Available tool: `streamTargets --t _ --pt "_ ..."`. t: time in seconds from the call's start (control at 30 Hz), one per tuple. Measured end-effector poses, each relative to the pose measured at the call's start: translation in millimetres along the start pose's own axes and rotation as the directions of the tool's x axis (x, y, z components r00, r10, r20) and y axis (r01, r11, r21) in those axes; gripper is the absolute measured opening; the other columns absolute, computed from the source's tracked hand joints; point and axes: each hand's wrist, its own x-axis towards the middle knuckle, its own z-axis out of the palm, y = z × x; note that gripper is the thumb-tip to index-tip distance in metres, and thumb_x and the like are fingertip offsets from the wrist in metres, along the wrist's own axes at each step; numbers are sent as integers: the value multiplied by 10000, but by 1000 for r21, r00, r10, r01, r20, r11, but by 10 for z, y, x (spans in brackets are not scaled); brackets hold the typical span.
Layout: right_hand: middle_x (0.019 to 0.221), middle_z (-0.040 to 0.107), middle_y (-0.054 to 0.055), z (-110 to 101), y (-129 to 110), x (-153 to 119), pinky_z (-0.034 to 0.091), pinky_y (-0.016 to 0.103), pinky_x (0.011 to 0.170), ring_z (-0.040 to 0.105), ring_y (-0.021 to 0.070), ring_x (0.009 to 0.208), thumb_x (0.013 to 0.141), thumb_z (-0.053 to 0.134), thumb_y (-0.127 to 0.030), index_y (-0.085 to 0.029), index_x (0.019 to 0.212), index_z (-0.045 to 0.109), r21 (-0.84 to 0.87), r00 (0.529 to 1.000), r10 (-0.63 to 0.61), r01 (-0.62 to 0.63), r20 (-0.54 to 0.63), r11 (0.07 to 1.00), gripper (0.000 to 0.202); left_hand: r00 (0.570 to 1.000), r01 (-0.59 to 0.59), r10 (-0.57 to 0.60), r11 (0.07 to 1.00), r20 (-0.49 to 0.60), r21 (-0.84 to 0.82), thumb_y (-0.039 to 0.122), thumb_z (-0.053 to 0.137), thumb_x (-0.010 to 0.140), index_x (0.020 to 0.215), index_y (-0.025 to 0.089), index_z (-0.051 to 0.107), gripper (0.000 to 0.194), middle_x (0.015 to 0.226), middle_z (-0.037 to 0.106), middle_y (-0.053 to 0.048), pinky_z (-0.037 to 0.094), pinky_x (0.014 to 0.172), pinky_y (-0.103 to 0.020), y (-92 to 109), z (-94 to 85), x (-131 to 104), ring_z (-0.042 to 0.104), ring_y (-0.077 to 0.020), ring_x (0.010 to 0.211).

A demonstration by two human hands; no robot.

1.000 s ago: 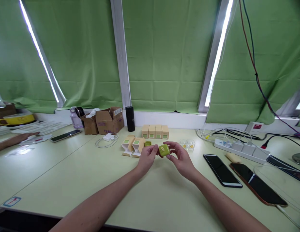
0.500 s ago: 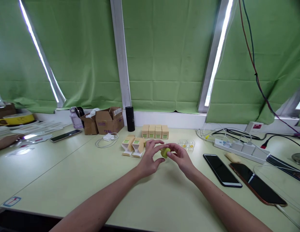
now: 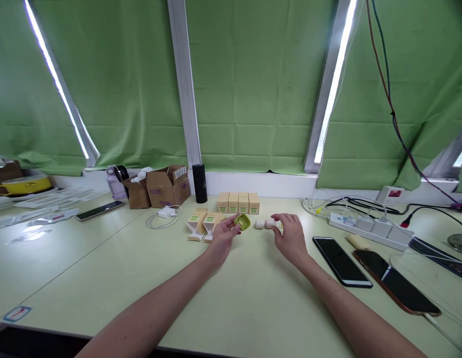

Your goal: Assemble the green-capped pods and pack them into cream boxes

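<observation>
My left hand [image 3: 222, 239] pinches a small olive-green, hollow, rounded-square case piece [image 3: 243, 222], its open side showing. My right hand [image 3: 291, 236] is curled low over the table with thumb and fingers bent around something at the end of a row of small pieces. Its fingers partly hide a white cylindrical piece [image 3: 269, 223] and something clear with a yellow spot. A second small white piece [image 3: 260, 224] sits just to the left. Beside my left hand stand two cut-away tan cartons [image 3: 196, 223] with green labels.
Several small tan boxes [image 3: 238, 203] stand in a row behind my hands. A white cable [image 3: 167, 213], brown cardboard box [image 3: 168, 186] and black bottle [image 3: 199, 184] are to the left. On the right lie phones [image 3: 342, 261] and a power strip [image 3: 368, 231] with cords.
My hands have parted. The left keeps a green piece, now showing its hollow side; the right has moved right over the clear pieces. White pieces now show between them.
</observation>
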Motion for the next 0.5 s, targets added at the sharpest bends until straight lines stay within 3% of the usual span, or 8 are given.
streamTargets --t 0.23,0.33,0.5 --pt "1275 667 133 122 154 88 347 473 1015 454 351 1228 868 594 -97 -207 1163 723 -409 980 -33 112 196 905 340 999 37 -37 996 -4 -76 349 860 724 1123 167 788 444 1128 747 -127 473 828 -315 3 -11 -2 640 -211 965" --pt "1336 621 157 166 172 151 309 469 1040 422 357 1276 852 617 -109 -198 1151 738 -474 964 -22 149 263 868 334 999 37 -37 997 3 -74 352 845 736 1126 171 786 434 1161 742 -134 477 831 -321 4 -8 -4 642 -228 999" --pt "1350 598 167 251 173 223 290 474 1048 412 357 1288 842 610 -106 -198 1012 775 -470 961 -26 159 276 868 254 1000 24 -23 998 18 -52 363 826 759 1152 164 772 444 1173 739 -139 483 830 -322 5 -15 -15 649 -239 1026"
